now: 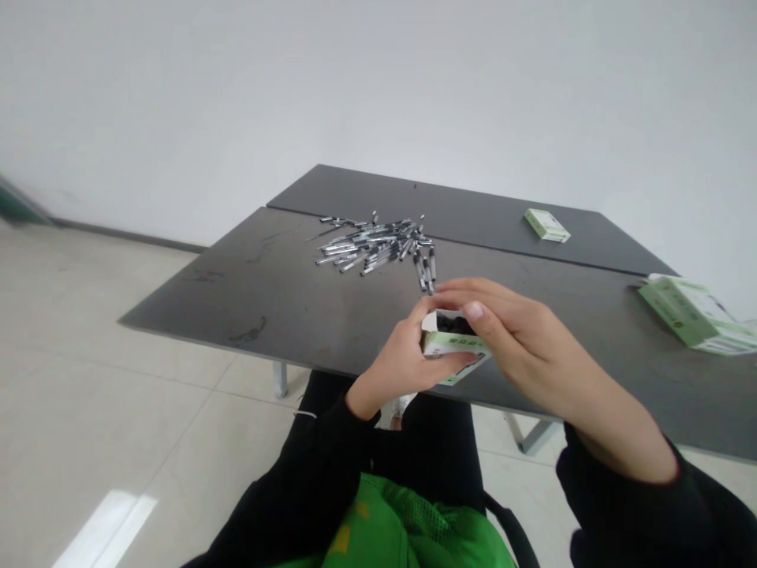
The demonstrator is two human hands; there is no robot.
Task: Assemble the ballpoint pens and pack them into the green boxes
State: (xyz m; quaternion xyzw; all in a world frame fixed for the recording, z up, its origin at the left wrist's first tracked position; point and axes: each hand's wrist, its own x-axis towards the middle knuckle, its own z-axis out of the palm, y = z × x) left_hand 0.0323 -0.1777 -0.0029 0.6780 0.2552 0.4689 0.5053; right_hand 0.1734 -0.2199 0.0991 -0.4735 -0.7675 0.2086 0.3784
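I hold a small green and white box over the near edge of the dark table. My left hand grips it from below and the left side. My right hand wraps over its open top, thumb against the front. Dark pen ends show inside the box's open top. A heap of several black and silver pens lies on the table just beyond my hands.
A second small green box lies at the far right of the table. Larger green boxes sit at the right edge. A white wall stands behind, and pale floor tiles spread to the left. My black sleeves and green garment fill the bottom.
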